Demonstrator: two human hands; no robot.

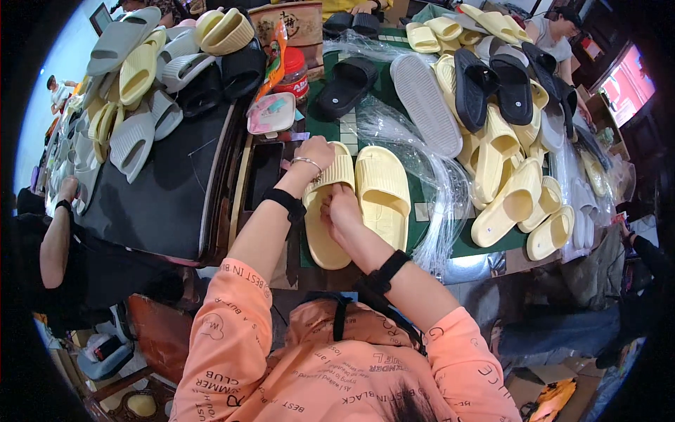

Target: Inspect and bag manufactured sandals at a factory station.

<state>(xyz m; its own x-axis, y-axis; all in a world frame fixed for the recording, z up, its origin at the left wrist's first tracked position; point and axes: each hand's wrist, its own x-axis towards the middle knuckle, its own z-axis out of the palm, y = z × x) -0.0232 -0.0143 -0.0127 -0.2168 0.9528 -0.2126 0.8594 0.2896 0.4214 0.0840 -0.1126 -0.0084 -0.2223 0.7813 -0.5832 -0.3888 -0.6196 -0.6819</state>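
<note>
Left hand (314, 155) on the strap side of the left cream slide sandal (318, 226), fingers curled; can't tell if clamped. Right hand (344, 211) inside same slide, fingers partly under strap, grip hidden. Slide's on the green counter (385, 80), just left of a second cream slide (383, 200).

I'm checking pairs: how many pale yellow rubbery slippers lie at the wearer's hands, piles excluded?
2: a pale yellow rubbery slipper with the left hand and right hand on it, and a second pale yellow slipper to its right. None seems hidden.
</note>
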